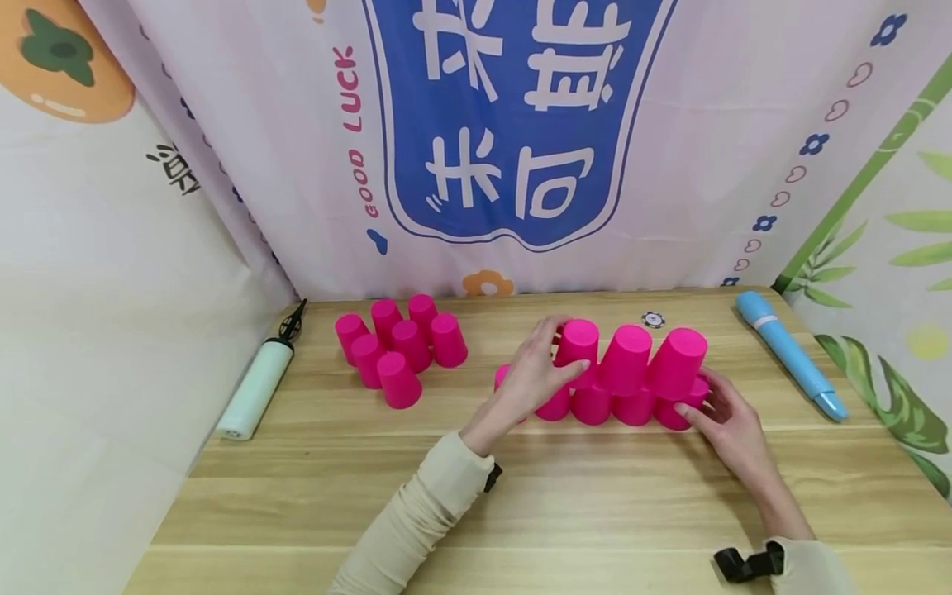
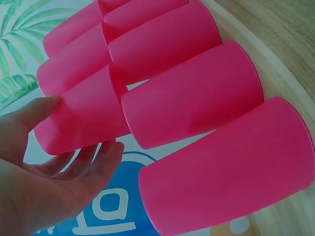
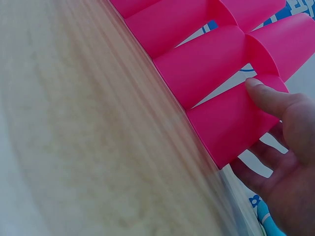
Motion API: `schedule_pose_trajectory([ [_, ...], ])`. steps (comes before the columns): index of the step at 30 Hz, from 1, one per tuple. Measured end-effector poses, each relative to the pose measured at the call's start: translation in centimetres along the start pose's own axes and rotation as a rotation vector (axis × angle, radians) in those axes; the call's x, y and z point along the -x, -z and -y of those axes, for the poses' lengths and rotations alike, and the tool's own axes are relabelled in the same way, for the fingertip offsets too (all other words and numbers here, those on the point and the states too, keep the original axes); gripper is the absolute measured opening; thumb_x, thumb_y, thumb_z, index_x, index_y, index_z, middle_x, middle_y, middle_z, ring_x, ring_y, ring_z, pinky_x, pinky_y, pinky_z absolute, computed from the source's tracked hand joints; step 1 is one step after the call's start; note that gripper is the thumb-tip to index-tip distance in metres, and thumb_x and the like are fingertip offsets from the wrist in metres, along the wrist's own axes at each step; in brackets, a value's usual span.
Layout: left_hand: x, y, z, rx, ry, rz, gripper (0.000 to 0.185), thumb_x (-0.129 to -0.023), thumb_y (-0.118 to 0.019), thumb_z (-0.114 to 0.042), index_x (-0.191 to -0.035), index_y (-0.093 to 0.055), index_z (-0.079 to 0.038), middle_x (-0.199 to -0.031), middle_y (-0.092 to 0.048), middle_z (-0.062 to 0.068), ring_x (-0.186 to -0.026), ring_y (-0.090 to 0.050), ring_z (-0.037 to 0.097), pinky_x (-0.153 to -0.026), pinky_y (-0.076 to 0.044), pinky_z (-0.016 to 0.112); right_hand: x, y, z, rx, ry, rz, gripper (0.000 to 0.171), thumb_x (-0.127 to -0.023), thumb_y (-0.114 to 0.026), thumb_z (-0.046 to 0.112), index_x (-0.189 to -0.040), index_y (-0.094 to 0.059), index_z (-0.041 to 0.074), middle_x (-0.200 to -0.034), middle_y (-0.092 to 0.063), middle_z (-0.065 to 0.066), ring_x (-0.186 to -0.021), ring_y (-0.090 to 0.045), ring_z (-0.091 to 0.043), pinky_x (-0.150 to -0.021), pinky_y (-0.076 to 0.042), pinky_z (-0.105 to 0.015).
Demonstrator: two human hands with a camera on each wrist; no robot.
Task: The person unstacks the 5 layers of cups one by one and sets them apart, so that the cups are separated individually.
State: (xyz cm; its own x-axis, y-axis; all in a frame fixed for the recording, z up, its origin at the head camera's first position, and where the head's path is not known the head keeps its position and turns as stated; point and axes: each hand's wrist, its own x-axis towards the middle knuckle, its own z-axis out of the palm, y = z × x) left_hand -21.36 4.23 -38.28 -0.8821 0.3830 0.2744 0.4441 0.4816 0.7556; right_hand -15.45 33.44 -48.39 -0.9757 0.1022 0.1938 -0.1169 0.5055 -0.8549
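Observation:
Pink cups stand upside down in a lower row, with three more inverted cups resting on top. My left hand (image 1: 530, 373) holds the leftmost upper cup (image 1: 578, 340), thumb on its near side and fingers round the far side. In the left wrist view, this cup (image 2: 83, 113) sits across the lower cups (image 2: 194, 93). At the other end, my right hand (image 1: 735, 426) grips the rightmost lower cup (image 1: 672, 415) between thumb and fingers. The right wrist view shows the thumb on that cup (image 3: 231, 120). My left forearm and hand partly hide the leftmost lower cup.
A group of several inverted pink cups (image 1: 399, 382) stands to the left. A pale green hand pump (image 1: 258, 388) lies at the table's left edge. On the right are a blue pen-shaped object (image 1: 792, 357) and a poker chip (image 1: 653, 320). Printed cloth (image 1: 297, 165) hangs behind the table.

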Motion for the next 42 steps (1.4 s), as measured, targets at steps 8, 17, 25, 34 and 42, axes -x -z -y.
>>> schedule_pose_trajectory([
  [8, 0.1, 0.3, 0.2, 0.004, -0.023, -0.041, 0.059, -0.084, -0.075, -0.019, -0.133, -0.045, -0.007, -0.119, -0.053, 0.007, -0.105, -0.053, 0.018, -0.082, -0.052, 0.026, -0.1, 0.1, -0.1, -0.005, 0.016, -0.013, 0.067, -0.09, -0.068, 0.025, -0.149, -0.036, 0.018, -0.137, -0.047, -0.019, -0.117, -0.051, -0.008, -0.087, -0.043, -0.008],
  [17, 0.5, 0.9, 1.0, 0.031, -0.021, -0.064, 0.058, -0.084, -0.075, -0.018, -0.132, -0.045, -0.006, -0.119, -0.053, 0.008, -0.105, -0.054, 0.02, -0.083, -0.053, 0.032, -0.1, -0.1, -0.2, -0.02, 0.036, -0.004, 0.067, -0.091, -0.068, 0.023, -0.148, -0.036, 0.017, -0.137, -0.047, -0.019, -0.115, -0.049, -0.002, -0.088, -0.043, -0.008],
  [25, 0.7, 2.6, 1.6, 0.068, 0.012, -0.123, 0.06, -0.085, -0.073, -0.012, -0.133, -0.04, -0.002, -0.121, -0.054, 0.013, -0.108, -0.055, 0.026, -0.082, -0.054, 0.034, -0.1, 0.0, -0.1, 0.001, 0.015, -0.006, 0.067, -0.091, -0.068, 0.025, -0.149, -0.035, 0.018, -0.138, -0.046, -0.02, -0.118, -0.05, -0.01, -0.088, -0.043, -0.008],
  [34, 0.6, 5.0, 2.8, 0.041, 0.082, -0.213, 0.066, -0.083, -0.075, -0.014, -0.136, -0.038, -0.005, -0.123, -0.056, 0.014, -0.11, -0.056, 0.028, -0.081, -0.055, 0.036, 0.0, -0.1, -0.2, -0.005, 0.017, -0.016, 0.067, -0.091, -0.068, 0.024, -0.149, -0.036, 0.018, -0.136, -0.048, -0.019, -0.113, -0.049, -0.002, -0.087, -0.042, -0.007],
  [42, 1.2, 6.7, 4.9, -0.01, 0.18, -0.299, 0.062, -0.083, -0.075, -0.015, -0.134, -0.041, -0.005, -0.125, -0.055, 0.013, -0.11, -0.057, 0.029, -0.085, -0.053, 0.038, -0.1, -0.1, -0.4, -0.012, 0.031, -0.019, 0.066, -0.09, -0.069, 0.023, -0.148, -0.037, 0.017, -0.133, -0.05, -0.016, -0.11, -0.048, 0.004, -0.086, -0.043, -0.007],
])
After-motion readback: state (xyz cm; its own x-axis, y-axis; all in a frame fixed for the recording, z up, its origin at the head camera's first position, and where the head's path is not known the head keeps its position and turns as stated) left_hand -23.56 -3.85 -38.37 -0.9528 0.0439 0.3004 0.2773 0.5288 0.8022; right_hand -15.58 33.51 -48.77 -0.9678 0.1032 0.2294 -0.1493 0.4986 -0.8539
